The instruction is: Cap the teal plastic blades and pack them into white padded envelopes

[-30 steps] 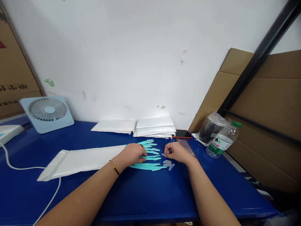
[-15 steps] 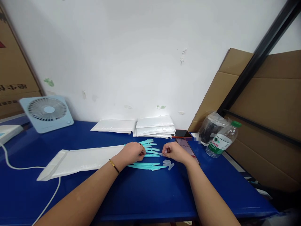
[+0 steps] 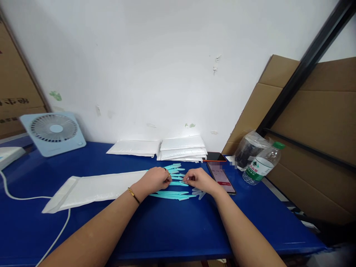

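Several turquoise eyebrow razors [image 3: 182, 197] lie side by side on the blue table, their blade ends pointing right. My left hand [image 3: 158, 178] is closed over the handles of the upper ones and grips a razor [image 3: 178, 183]; most of the handles are hidden beneath it. The thumb and forefinger of my right hand [image 3: 198, 179] are pinched at the blade end of that razor, around a small clear cap that the fingertips mostly cover. More clear plastic caps [image 3: 200, 195] lie just below my right hand. Under my left wrist extends a long white padded mailer [image 3: 97, 189].
White padded mailers [image 3: 182, 142] are stacked against the wall. Right of my hands lie a phone with its screen lit [image 3: 222, 178] and another dark phone [image 3: 215, 157]. A water bottle [image 3: 260, 167] stands farther right. A blue fan [image 3: 55, 133] and white cable [image 3: 62, 226] are at left.
My right hand has moved left, from just beyond the razor's tip onto its blade end. My left hand stays over the razors. The lit phone is less covered.
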Demonstrator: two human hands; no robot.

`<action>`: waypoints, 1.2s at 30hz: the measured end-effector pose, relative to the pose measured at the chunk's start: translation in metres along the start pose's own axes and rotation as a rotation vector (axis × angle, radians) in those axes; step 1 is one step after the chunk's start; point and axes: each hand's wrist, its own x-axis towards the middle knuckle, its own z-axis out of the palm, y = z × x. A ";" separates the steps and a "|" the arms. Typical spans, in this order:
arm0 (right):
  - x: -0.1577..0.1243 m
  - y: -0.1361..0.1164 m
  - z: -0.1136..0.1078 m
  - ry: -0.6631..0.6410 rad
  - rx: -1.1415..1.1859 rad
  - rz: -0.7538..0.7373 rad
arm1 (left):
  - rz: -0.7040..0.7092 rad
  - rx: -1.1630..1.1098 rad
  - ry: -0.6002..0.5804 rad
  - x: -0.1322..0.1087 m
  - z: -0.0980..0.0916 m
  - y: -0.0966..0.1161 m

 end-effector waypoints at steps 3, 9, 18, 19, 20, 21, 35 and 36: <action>-0.003 0.004 -0.009 0.023 0.000 0.002 | -0.008 0.002 -0.005 -0.001 0.000 0.000; -0.017 0.036 -0.042 0.197 -0.232 0.185 | -0.035 0.006 0.001 -0.003 -0.001 -0.001; -0.009 0.030 -0.028 0.082 -0.339 0.224 | -0.152 0.051 0.045 0.000 0.002 -0.010; -0.008 0.028 -0.027 0.079 -0.366 0.228 | -0.162 0.060 0.052 0.001 0.003 -0.010; -0.007 0.025 -0.026 0.079 -0.393 0.233 | -0.164 0.068 0.060 0.001 0.004 -0.010; -0.007 0.023 -0.025 0.082 -0.413 0.237 | -0.160 0.074 0.070 0.001 0.005 -0.010; -0.014 0.035 -0.032 0.075 -0.263 0.222 | -0.105 -0.001 0.066 0.000 0.005 -0.013; -0.014 0.036 -0.033 0.082 -0.284 0.232 | -0.106 -0.007 0.059 -0.001 0.005 -0.012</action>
